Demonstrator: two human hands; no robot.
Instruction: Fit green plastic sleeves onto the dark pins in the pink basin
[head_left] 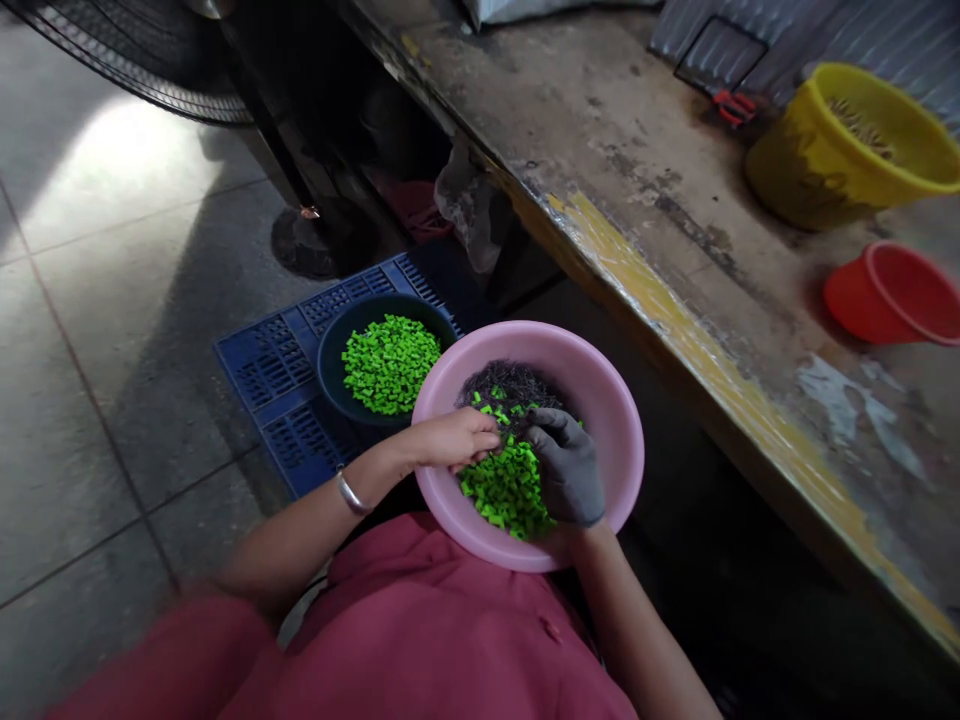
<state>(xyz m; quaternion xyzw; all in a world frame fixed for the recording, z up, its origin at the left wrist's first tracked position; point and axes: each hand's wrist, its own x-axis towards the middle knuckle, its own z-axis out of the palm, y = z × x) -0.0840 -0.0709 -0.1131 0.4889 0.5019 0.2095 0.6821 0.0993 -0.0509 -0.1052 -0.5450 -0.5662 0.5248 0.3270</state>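
Curled inward, the left hand (461, 440) is held over the pink basin (624, 410), its thumb drawn near the bent fingers; whether anything is pinched there cannot be told. A silver bangle (352, 492) is worn on that wrist. The right hand (568, 468) is covered by a grey glove and is held just beside the left, with its fingers bent toward the heap; whether they are closed on a piece cannot be made out either.

Small bright green bits (510, 492) are heaped inside the pink basin, on the side nearer the body, and a few are scattered farther up among thin dark strands (487, 380), which are piled at the far side. The basin is placed in front of dark red clothing (450, 630).

Beside it, a dark bowl (328, 378) is set on a blue pallet (259, 365), and a second heap of green bits (391, 365) is held in it. To the right, a worn table (570, 110) is occupied by a yellow bucket (791, 170) and a smaller red bucket (855, 295). Beyond the pallet, a fan (150, 65) is stood on the tiled floor (82, 400)
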